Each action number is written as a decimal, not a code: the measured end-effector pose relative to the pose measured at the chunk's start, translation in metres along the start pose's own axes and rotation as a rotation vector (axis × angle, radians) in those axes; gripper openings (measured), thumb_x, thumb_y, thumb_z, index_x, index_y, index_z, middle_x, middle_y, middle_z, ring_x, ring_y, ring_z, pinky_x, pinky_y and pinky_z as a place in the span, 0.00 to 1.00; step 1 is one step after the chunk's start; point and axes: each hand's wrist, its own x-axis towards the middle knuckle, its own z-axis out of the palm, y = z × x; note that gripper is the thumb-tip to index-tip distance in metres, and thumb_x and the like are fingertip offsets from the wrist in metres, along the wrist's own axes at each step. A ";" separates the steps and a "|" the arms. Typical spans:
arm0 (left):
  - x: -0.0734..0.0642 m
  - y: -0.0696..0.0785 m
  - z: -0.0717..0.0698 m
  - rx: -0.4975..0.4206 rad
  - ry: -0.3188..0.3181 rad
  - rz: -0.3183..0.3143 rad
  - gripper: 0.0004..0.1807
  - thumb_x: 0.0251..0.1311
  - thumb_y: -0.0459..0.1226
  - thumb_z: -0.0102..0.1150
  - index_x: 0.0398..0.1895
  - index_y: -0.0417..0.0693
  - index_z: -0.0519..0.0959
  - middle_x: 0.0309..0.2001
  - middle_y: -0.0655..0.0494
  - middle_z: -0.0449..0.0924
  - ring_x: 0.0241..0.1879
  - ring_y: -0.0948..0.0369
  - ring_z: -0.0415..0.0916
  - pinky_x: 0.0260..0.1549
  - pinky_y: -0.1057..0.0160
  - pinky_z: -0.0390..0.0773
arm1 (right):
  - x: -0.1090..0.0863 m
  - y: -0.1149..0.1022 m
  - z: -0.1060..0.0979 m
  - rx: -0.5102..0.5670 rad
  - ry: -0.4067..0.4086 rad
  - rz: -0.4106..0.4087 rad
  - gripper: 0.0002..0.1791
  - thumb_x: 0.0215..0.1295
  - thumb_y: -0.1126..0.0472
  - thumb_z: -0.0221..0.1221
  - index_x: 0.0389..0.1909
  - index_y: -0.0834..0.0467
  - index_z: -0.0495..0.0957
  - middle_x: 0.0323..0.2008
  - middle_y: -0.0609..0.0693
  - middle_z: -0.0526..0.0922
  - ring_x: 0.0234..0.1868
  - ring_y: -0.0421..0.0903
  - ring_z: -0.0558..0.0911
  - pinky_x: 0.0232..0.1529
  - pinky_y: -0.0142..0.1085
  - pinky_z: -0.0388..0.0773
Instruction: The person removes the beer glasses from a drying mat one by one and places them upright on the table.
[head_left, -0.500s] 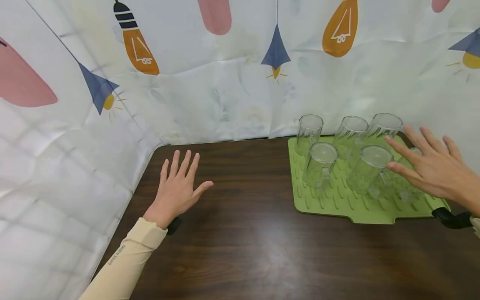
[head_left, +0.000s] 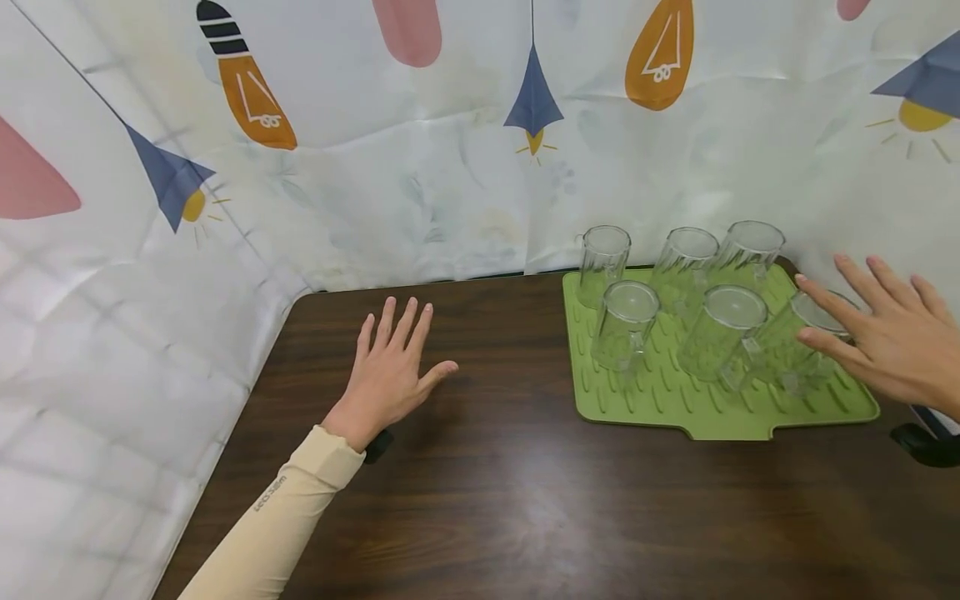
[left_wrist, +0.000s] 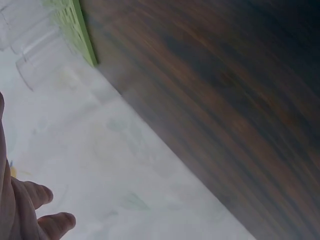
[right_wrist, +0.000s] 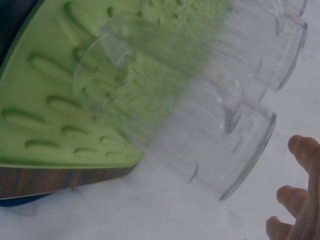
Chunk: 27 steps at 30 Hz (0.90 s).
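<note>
Several clear glass mugs, among them a front-left mug and a front-middle mug, stand in two rows on a green ridged drying mat. My right hand hovers with spread fingers at the mat's right side, partly covering the front-right mug. In the right wrist view its fingertips are apart from the nearest glass mug. Over the dark wooden table, my left hand is held palm down, fingers straight, holding nothing.
A white cloth printed with lamps and bulbs hangs behind the table. Another white cloth side borders the table's left edge. A black band sits at the right wrist.
My left hand has shifted right above the table. My right hand has moved right relative to the mat, uncovering more of the front-right mug. The head view has turned slightly.
</note>
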 end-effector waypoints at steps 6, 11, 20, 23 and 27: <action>0.007 0.016 0.005 -0.028 0.020 0.044 0.52 0.70 0.70 0.43 0.86 0.57 0.37 0.86 0.48 0.38 0.86 0.45 0.27 0.83 0.36 0.34 | -0.008 0.011 0.006 -0.012 0.036 0.040 0.43 0.80 0.31 0.38 0.85 0.45 0.36 0.83 0.67 0.34 0.83 0.72 0.34 0.76 0.76 0.36; 0.014 0.028 0.009 -0.034 0.048 0.084 0.52 0.71 0.70 0.44 0.86 0.57 0.38 0.86 0.49 0.41 0.86 0.46 0.28 0.83 0.37 0.37 | -0.018 0.020 0.012 0.000 0.097 0.068 0.43 0.79 0.29 0.33 0.85 0.46 0.37 0.82 0.69 0.38 0.82 0.73 0.39 0.76 0.76 0.40; 0.023 0.049 0.024 -0.045 0.090 0.162 0.51 0.71 0.69 0.44 0.86 0.55 0.41 0.85 0.48 0.47 0.86 0.47 0.34 0.82 0.38 0.44 | -0.038 0.037 0.031 0.053 0.132 0.099 0.44 0.79 0.28 0.31 0.85 0.48 0.37 0.82 0.71 0.38 0.82 0.72 0.37 0.78 0.73 0.36; 0.026 0.056 0.028 -0.052 0.101 0.192 0.50 0.72 0.69 0.42 0.85 0.54 0.42 0.85 0.47 0.49 0.86 0.47 0.35 0.82 0.39 0.46 | -0.045 0.043 0.039 0.075 0.134 0.102 0.44 0.79 0.29 0.32 0.85 0.48 0.36 0.81 0.72 0.37 0.82 0.74 0.36 0.78 0.74 0.34; 0.029 0.065 0.033 -0.053 0.112 0.223 0.50 0.72 0.70 0.38 0.85 0.53 0.44 0.84 0.47 0.50 0.86 0.47 0.37 0.81 0.39 0.49 | -0.053 0.049 0.049 0.089 0.152 0.100 0.44 0.79 0.28 0.33 0.85 0.48 0.38 0.82 0.72 0.38 0.81 0.75 0.39 0.76 0.76 0.37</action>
